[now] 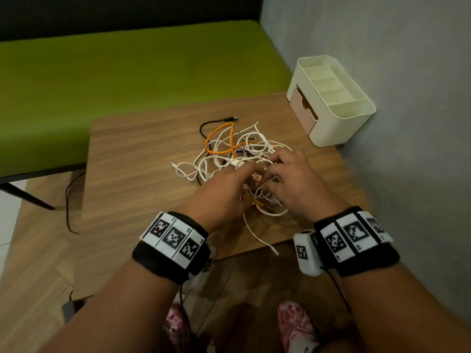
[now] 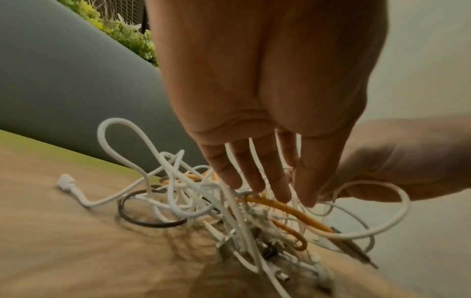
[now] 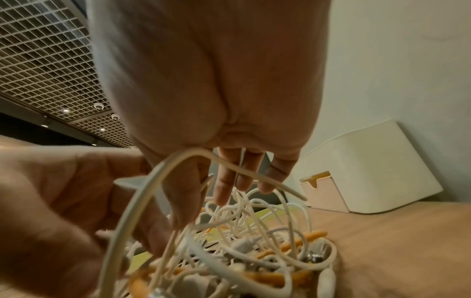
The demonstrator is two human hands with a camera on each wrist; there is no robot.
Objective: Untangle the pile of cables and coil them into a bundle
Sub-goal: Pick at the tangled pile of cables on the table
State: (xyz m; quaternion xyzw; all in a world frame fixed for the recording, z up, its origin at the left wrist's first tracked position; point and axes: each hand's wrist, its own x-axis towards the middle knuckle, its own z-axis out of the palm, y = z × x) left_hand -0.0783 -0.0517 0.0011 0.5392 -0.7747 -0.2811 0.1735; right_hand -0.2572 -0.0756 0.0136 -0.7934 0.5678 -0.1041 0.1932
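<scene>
A head camera looks steeply down on a wooden table [image 1: 142, 159]. Two wrist cameras sit low and close, facing forward under each palm. All three share the cable pile [image 1: 229, 154].

The cables [image 1: 237, 154] lie heaped mid-table [image 1: 132, 179], both hands (left [image 1: 224, 189], right [image 1: 293, 184]) at the heap's near side. An organizer [image 1: 331, 103] sits at the far right corner, against the wall [image 1: 395, 72]. A bench [image 1: 114, 80] stands behind.

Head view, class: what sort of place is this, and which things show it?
Probably an office lounge or café corner: a small wooden table against a grey wall, a green padded bench behind it, and a grid ceiling with recessed lights.
</scene>
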